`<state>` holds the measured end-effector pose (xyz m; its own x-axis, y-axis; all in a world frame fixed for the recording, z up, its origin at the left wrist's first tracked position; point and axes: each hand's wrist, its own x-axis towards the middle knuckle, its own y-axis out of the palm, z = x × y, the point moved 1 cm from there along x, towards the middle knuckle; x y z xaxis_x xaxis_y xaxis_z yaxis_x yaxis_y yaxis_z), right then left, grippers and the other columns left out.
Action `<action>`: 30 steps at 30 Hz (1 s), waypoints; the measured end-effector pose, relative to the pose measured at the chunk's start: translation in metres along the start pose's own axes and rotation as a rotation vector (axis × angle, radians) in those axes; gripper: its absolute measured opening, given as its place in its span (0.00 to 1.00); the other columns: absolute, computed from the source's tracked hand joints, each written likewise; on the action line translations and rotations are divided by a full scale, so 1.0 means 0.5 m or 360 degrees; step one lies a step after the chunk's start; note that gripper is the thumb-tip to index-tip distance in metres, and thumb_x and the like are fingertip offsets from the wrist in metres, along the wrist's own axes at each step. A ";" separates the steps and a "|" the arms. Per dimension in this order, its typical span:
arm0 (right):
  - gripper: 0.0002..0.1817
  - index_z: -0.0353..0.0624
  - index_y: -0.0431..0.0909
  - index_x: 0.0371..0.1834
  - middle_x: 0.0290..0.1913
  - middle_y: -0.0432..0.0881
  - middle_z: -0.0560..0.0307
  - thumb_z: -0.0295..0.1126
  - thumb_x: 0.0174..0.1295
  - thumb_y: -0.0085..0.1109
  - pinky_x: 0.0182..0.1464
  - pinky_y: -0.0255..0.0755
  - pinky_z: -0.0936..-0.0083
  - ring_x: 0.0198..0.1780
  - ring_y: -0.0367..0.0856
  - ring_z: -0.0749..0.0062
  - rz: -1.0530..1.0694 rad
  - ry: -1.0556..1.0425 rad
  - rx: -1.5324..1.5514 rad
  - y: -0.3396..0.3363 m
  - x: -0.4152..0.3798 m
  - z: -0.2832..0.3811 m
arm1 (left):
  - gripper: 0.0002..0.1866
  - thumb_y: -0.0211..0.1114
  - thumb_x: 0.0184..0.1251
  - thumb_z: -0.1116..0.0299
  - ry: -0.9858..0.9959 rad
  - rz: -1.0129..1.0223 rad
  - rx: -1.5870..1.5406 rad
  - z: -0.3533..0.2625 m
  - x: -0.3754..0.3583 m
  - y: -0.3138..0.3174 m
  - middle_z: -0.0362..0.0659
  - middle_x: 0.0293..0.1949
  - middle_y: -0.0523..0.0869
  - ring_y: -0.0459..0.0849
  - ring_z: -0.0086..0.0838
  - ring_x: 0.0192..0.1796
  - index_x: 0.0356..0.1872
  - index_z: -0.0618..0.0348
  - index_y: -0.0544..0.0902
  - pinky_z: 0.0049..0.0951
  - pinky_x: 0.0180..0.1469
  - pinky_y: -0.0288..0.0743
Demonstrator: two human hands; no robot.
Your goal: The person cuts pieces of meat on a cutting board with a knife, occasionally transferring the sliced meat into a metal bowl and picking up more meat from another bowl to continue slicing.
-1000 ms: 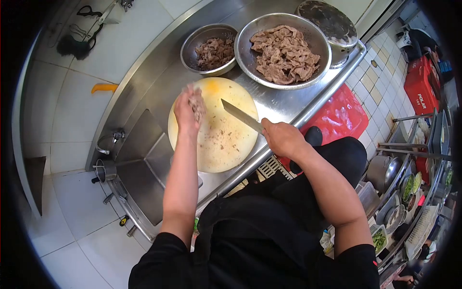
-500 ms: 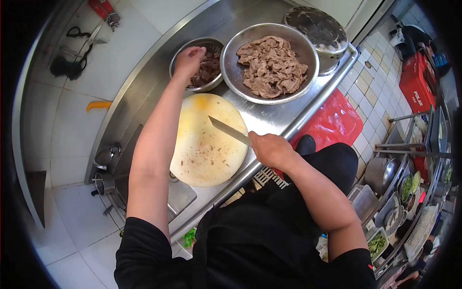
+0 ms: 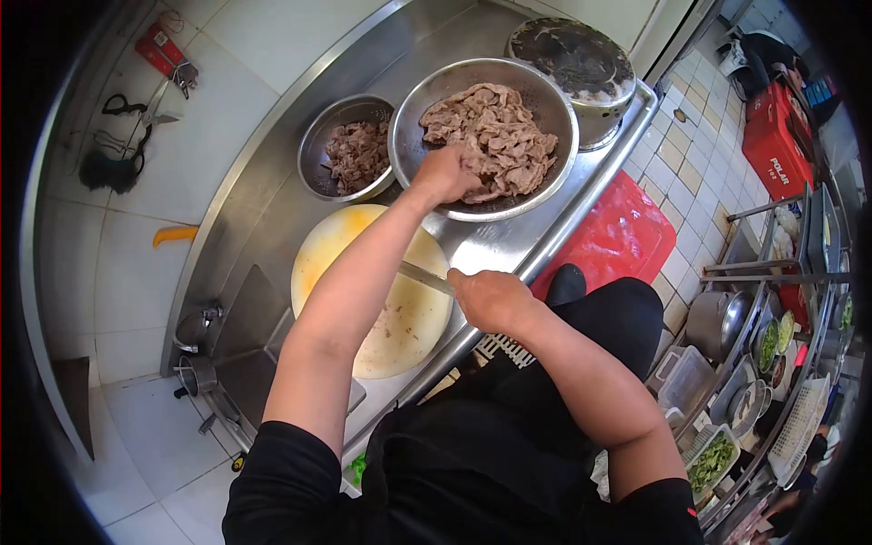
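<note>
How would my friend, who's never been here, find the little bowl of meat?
Find the steel counter, then the round yellow cutting board on it. Just past the board, left of the large bowl, is the small bowl of meat. It's clearly narrower, and the left hand is in the large bowl instead.

Cutting board [image 3: 400, 341]: pale yellow, orange staining toward its far edge, brown flecks on the near half. Over it, my knife [image 3: 425, 278], grey-bladed. Beyond the board I note a small bowl [image 3: 315, 150] and a large bowl [image 3: 561, 177], both silver-grey; meat [image 3: 495, 127] in each, brown. Farther beyond the board, a pot [image 3: 574, 62] mottled black and grey. Right of it: red panel [image 3: 619, 238], smeared whitish; floor tiles [image 3: 690, 173], white patterned with beige; red crate [image 3: 777, 150], white lettering. Left of it: white tiles [image 3: 132, 272], orange handle [image 3: 174, 235]. Nearer me than the board: my sleeves [image 3: 283, 474], black.
</note>
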<state>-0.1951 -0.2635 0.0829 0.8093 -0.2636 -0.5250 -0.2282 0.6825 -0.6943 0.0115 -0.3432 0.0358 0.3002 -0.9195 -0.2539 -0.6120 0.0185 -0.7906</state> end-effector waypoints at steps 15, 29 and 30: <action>0.18 0.39 0.76 0.62 0.46 0.90 0.40 0.27 0.71 0.51 0.53 0.82 0.51 0.51 0.90 0.45 0.0027 -0.0009 -0.0016 -0.002 0.003 0.007 | 0.14 0.75 0.61 0.81 0.0080 -0.0298 -0.1450 0.068 -0.269 -0.168 0.43 0.43 0.90 0.88 0.26 0.46 0.44 0.60 0.78 0.28 0.49 0.84; 0.15 0.37 0.72 0.59 0.44 0.88 0.35 0.35 0.78 0.49 0.53 0.79 0.46 0.50 0.88 0.40 -0.0120 -0.0030 -0.0103 0.023 -0.006 0.014 | 0.17 0.71 0.61 0.89 -0.0381 -0.0213 -0.1590 0.356 -0.675 0.046 0.46 0.52 0.89 0.86 0.26 0.55 0.43 0.57 0.76 0.30 0.59 0.82; 0.15 0.37 0.72 0.59 0.44 0.88 0.35 0.35 0.78 0.49 0.53 0.79 0.46 0.50 0.88 0.40 -0.0117 -0.0033 -0.0117 0.024 -0.009 0.017 | 0.17 0.71 0.61 0.89 -0.0379 -0.0224 -0.1600 0.365 -0.683 0.052 0.46 0.52 0.89 0.86 0.26 0.55 0.43 0.57 0.76 0.30 0.59 0.82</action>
<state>-0.1966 -0.2484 0.0812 0.8363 -0.2965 -0.4613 -0.2059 0.6099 -0.7653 0.0269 0.0428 0.0003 0.4857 -0.7848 -0.3849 -0.8546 -0.5189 -0.0203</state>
